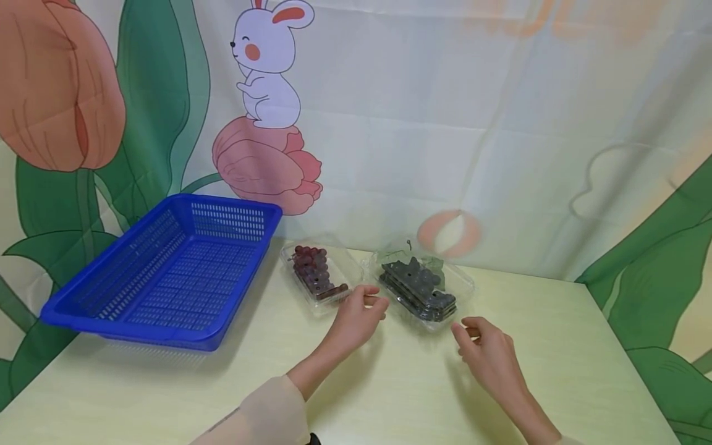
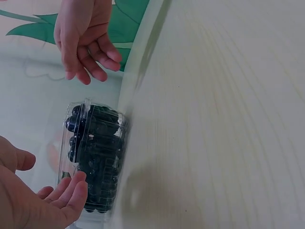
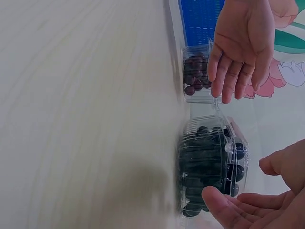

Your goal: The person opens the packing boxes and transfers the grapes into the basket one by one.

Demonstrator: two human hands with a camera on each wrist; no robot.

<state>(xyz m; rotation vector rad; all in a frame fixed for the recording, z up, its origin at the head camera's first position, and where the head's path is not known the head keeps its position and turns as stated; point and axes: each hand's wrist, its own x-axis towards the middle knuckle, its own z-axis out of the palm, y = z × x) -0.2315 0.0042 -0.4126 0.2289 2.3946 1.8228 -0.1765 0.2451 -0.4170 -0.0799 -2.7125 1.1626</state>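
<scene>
A clear plastic box of dark grapes sits toward the back of the table, between my two hands. To its left is a second clear box with red grapes. My left hand hovers at the dark box's left front side, fingers relaxed and holding nothing; it overlaps the red-grape box's corner in the head view. Off the right front corner, my right hand hangs with loosely bent fingers and nothing in them. The right wrist view shows the dark-grape box with its clear lid down, beyond the right fingertips.
A blue plastic basket with slotted walls stands at the left of the pale table. Behind the table hangs a cloth backdrop printed with a rabbit and tulips, close against the back edge.
</scene>
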